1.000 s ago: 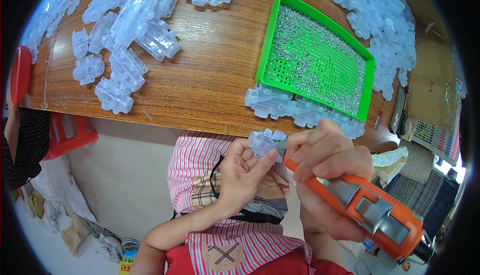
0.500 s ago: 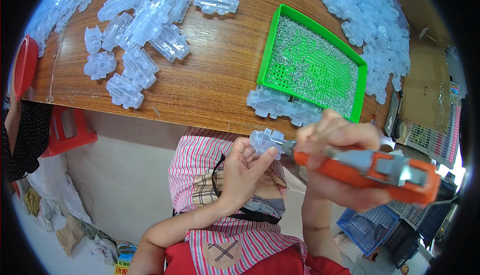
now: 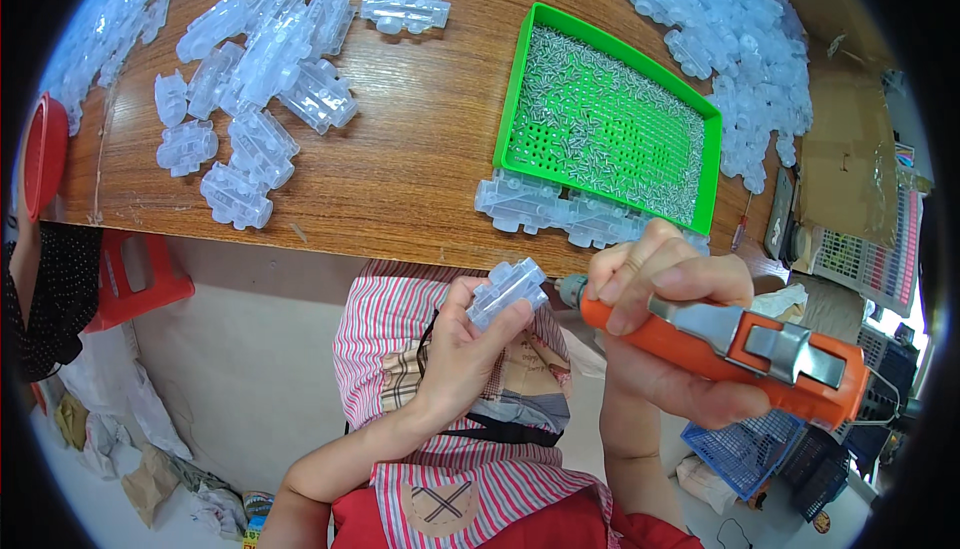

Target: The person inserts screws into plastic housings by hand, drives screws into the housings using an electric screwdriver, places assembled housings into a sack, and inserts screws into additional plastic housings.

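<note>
Between the fingers and thumb of my left hand (image 3: 462,349) is a clear plastic housing (image 3: 506,292), held tilted over my lap just off the table's front edge. My right hand (image 3: 672,324) is wrapped round an orange electric screwdriver (image 3: 740,354) with a metal lever on its side. Its tip (image 3: 571,290) points left at the housing, with a small gap between them. A green tray (image 3: 716,164) of small silver screws (image 3: 600,114) sits on the table beyond my right hand. Several more clear housings (image 3: 540,207) lie along the tray's near side.
Loose clear housings (image 3: 270,59) lie in a group on the wooden table (image 3: 420,129). Larger heaps stand at the far right (image 3: 745,59) and far left. At the left edge are a red basin (image 3: 45,157) and another person's arm. A screwdriver (image 3: 741,224) lies right of the tray.
The electric screwdriver's tip has come away from the housing, to the right. My left hand has turned the housing and moved it slightly left. The view has shifted a little.
</note>
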{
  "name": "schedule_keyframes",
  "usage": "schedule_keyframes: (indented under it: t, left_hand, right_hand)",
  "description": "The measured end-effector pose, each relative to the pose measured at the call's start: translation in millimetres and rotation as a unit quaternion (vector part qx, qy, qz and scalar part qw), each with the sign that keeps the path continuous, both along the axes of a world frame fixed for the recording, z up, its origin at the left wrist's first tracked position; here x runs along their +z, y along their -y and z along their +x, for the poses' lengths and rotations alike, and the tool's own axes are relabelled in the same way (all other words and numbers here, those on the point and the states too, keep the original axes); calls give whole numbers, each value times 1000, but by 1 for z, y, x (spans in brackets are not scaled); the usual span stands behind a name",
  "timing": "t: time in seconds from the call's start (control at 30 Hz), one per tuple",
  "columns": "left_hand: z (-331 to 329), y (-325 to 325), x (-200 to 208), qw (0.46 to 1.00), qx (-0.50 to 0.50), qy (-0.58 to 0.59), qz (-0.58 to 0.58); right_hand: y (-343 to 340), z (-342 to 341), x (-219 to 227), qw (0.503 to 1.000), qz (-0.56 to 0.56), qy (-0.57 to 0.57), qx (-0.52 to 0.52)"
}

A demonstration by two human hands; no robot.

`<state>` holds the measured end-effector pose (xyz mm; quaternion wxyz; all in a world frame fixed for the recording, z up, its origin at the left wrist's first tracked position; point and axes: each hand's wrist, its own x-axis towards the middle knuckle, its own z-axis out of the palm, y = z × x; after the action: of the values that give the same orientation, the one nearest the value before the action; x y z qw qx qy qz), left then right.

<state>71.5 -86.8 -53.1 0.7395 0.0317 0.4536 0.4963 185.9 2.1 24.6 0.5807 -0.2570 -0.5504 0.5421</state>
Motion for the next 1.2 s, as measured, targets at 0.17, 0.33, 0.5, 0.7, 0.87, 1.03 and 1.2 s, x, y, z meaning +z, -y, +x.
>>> schedule_keyframes:
  t: [0.17, 0.33, 0.5, 0.7, 0.87, 1.03, 1.2]
  left_hand:
    - [1, -1, -5, 999, -5, -32, 7]
    - [1, -3, -2, 998, -8, -54, 36]
    - [1, -2, -1, 998, 8, -32, 51]
    - [2, -3, -2, 993, -5, -82, 80]
    - [-1, -1, -6, 989, 10, -116, 93]
    - [-8, -1, -4, 985, -55, -136, 87]
    - [-68, -22, 42, 847, -205, -456, 183]
  right_hand:
    - [2, -4, -3, 999, -48, -10, 1]
    - [-3, 1, -15, 996, 36, 78, 23]
    - [-3, 0, -18, 992, 45, 113, 27]
    - [-1, -4, -16, 988, 44, 145, 17]
    - [4, -11, -17, 985, 18, 169, 17]
    - [0, -13, 2, 993, -73, 81, -39]
    - [-19, 17, 43, 999, 17, -4, -51]
